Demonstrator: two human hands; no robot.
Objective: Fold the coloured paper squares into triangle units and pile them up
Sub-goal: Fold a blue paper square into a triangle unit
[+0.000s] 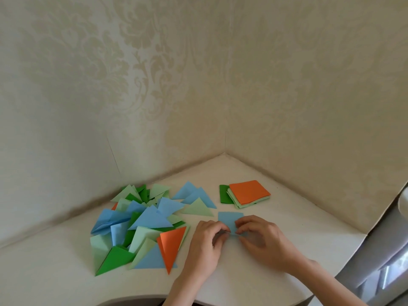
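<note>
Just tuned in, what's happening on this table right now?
A person is folding paper. Both the left hand and the right hand pinch the near edge of a light blue paper square lying on the white table, working a fold. To the left sits a loose pile of folded triangles in blue, green, pale green and orange. Behind the hands, a stack of unfolded squares with an orange sheet on top waits.
</note>
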